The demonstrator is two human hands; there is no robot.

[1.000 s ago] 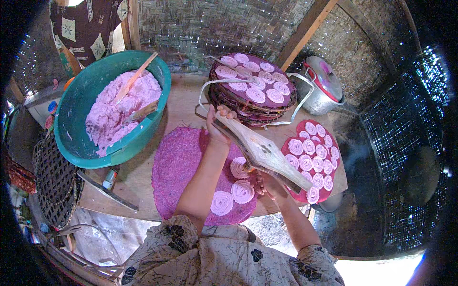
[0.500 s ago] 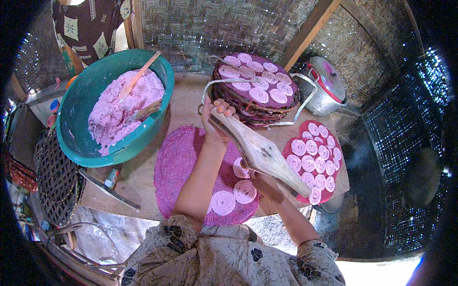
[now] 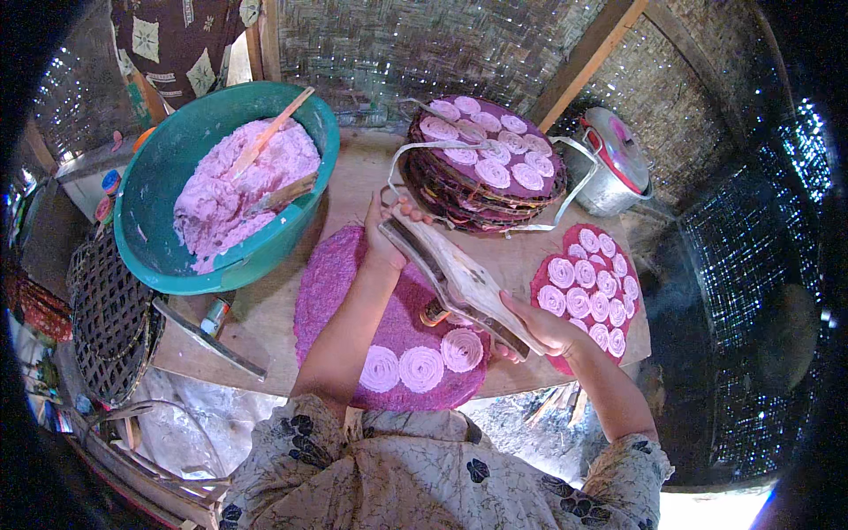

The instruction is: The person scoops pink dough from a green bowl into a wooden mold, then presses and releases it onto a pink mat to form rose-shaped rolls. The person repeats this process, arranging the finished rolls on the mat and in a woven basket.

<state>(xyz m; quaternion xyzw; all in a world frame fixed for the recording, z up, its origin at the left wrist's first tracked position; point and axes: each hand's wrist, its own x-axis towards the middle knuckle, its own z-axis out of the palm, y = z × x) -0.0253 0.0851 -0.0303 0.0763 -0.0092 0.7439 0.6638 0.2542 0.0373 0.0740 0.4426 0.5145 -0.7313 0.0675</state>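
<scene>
Wooden implement (image 3: 473, 272): We see it held over the right part of the magenta mat (image 3: 340, 291), slanting from upper left to lower right; a brown cylinder (image 3: 433, 313) shows beneath it.
Left hand (image 3: 387, 240): We find it grasping the implement's upper end, fingers curled over the top.
Right hand (image 3: 544, 325): We find it gripping the lower end, fingertips showing underneath.
Pale-pink coils (image 3: 420, 368): We count three in full view on the magenta mat, along its near edge.
Red mat (image 3: 540, 279): We locate it at the table's (image 3: 367, 146) right, bearing many coils.
Green basin (image 3: 146, 221): We see pink paste (image 3: 208, 212) inside.
Mat stack (image 3: 442, 199): We note a metal pot (image 3: 605, 194) to its right.
</scene>
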